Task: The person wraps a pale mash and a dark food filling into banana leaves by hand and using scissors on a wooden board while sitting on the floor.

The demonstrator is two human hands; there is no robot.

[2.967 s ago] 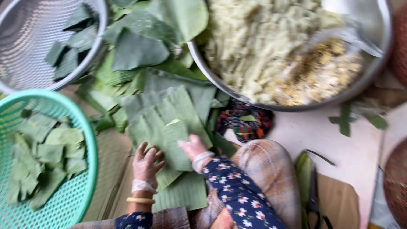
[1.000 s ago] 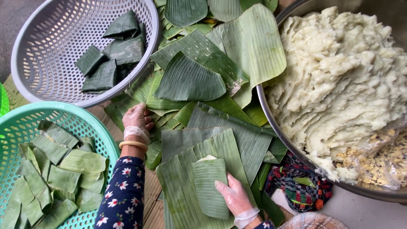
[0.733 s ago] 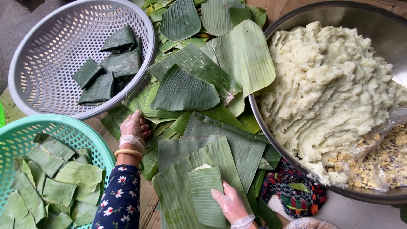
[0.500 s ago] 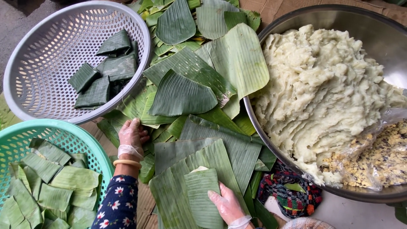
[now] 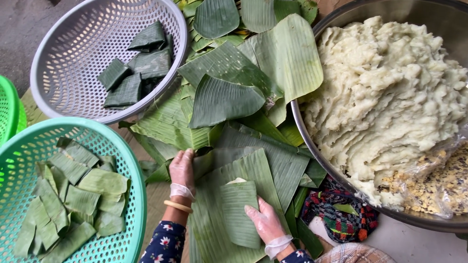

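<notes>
While our gloved right hand (image 5: 265,221) presses flat, fingers spread, on the right edge of the small leaf (image 5: 239,212), our left hand (image 5: 183,168) rests open-palmed on the big leaf (image 5: 214,219) beneath, at its left margin. Neither grips anything. The small leaf lies centred on the big one, long axis running away from us, a pale dab of dough peeking at its far end. Right hand is nearer. Dough bowl (image 5: 312,141) sits right; baskets (image 5: 141,195) left.

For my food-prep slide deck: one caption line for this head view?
Gloved left hand and right hand press a folded leaf piece on banana leaves beside a dough bowl.
</notes>
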